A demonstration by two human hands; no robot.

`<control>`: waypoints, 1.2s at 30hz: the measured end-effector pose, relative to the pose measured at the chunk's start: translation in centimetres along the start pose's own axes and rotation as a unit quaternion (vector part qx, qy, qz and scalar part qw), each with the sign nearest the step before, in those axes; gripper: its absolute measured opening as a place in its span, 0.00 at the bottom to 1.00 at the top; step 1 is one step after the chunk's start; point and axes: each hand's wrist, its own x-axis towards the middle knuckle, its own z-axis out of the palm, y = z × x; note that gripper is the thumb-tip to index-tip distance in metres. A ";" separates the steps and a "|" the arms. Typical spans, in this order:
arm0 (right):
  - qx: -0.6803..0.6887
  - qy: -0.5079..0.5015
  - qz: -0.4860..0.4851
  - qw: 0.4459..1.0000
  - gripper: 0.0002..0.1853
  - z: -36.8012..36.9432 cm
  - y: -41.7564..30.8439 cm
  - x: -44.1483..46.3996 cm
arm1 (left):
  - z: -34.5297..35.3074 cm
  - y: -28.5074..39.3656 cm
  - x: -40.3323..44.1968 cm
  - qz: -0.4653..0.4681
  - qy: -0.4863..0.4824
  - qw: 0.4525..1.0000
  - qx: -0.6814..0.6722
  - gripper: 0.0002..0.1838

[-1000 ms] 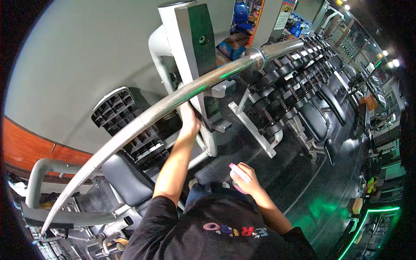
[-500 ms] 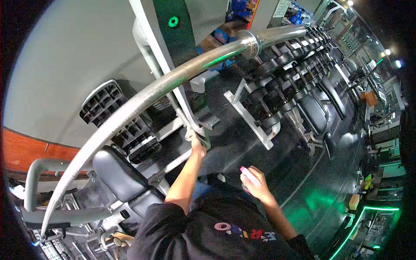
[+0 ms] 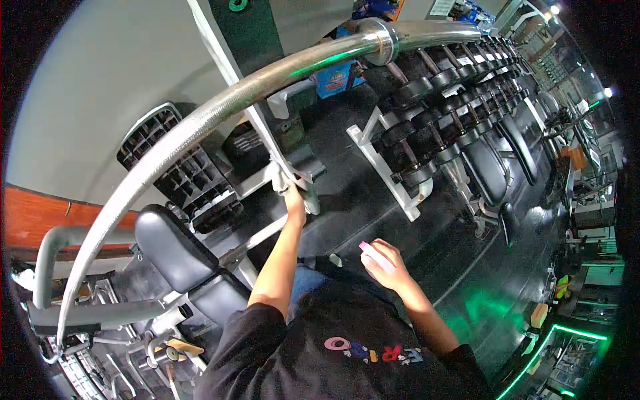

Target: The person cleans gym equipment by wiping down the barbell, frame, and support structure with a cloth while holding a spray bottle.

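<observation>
My left hand point(image 3: 294, 199) reaches forward, its fingers closed around a pale cloth point(image 3: 275, 177). The cloth is pressed against the lower part of a white metal upright point(image 3: 261, 137) of a gym machine. My right hand point(image 3: 389, 261) is in front of my body, wrapped around a small pale pink bottle point(image 3: 378, 257) with a brighter pink cap. Most of the bottle is hidden by the fingers. A long steel barbell point(image 3: 220, 110) crosses the view above both hands, apart from them.
A dumbbell rack point(image 3: 383, 173) holding several dumbbells stands ahead on the right. To the left are a black padded seat point(image 3: 175, 247) and a black plastic grid-like piece point(image 3: 150, 137) by the wall. Dark rubber flooring point(image 3: 333, 227) lies below.
The camera view has shifted a little. My left hand and the cloth now appear slightly higher and further left beside the upright. My right hand still holds the bottle, now slightly higher in view.
</observation>
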 end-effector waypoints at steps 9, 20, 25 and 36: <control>0.035 0.002 0.018 0.999 0.10 -0.8 2.4 -2.5 | 2.1 4.1 -2.6 0.073 0.012 0.971 -0.226 0.29; 0.009 -0.008 -0.004 1.000 0.07 0.5 1.5 -1.1 | -2.6 -4.1 -0.7 0.044 -0.048 0.994 0.093 0.31; -0.006 -0.005 0.040 0.999 0.09 0.5 1.0 -3.1 | -4.0 -6.0 -1.5 -0.147 -0.107 0.982 0.057 0.35; 0.022 -0.003 0.055 0.998 0.09 4.4 0.2 -3.5 | -3.1 18.7 -6.3 -0.165 -0.193 0.883 -0.394 0.28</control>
